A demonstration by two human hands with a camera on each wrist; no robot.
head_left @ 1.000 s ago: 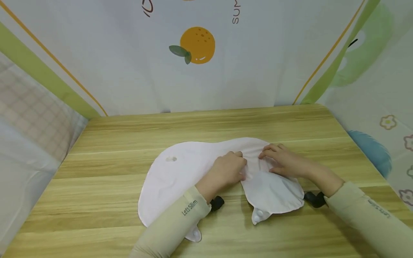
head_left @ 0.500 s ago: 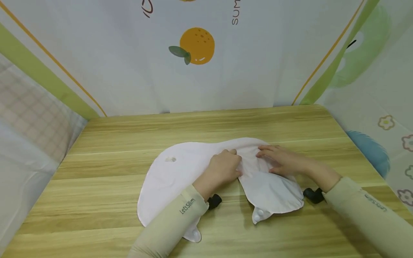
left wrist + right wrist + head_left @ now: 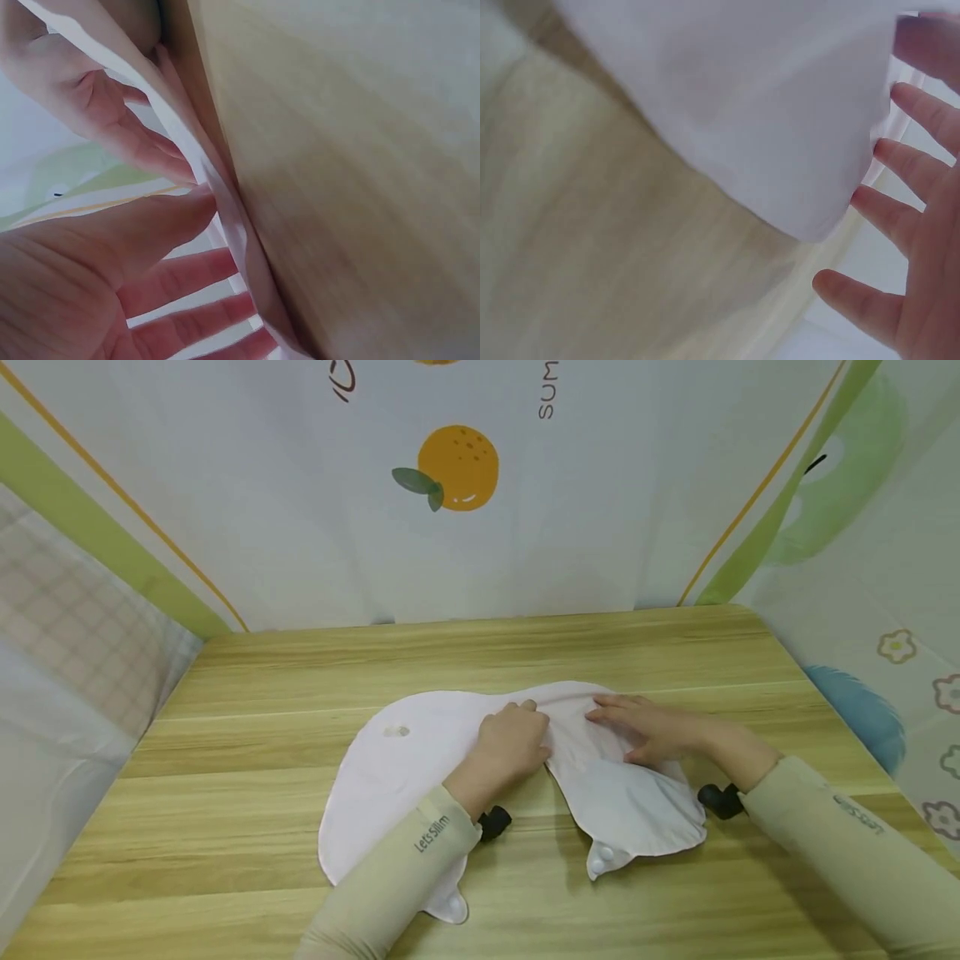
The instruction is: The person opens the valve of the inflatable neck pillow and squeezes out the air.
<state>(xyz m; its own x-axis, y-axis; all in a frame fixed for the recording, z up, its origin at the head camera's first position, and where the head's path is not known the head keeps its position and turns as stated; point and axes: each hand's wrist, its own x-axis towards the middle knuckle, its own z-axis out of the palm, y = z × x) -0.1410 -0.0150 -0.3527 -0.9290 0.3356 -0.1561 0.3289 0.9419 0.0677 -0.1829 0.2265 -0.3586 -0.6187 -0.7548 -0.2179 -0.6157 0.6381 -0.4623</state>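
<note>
A pale pink-white bib (image 3: 397, 785) with snap buttons (image 3: 600, 860) on its end tabs lies curved across the wooden table (image 3: 225, 760). My left hand (image 3: 510, 743) rests on the middle of the bib. In the left wrist view its thumb (image 3: 172, 217) lies at the cloth's near edge, with the other fingers extended against the fabric. My right hand (image 3: 648, 727) spreads its fingers over the wrinkled right part. In the right wrist view those fingertips (image 3: 885, 150) touch the cloth, and a raised fold (image 3: 742, 112) hangs beside them.
Black wrist-camera mounts (image 3: 495, 823) show under both wrists. Behind the table hangs a white curtain (image 3: 585, 527) with a printed orange. A blue fuzzy shape (image 3: 858, 714) appears beyond the right edge.
My left hand has slid left along the bib, drawing away from the right hand. My right hand has shifted slightly left. The bib's outline stays nearly the same.
</note>
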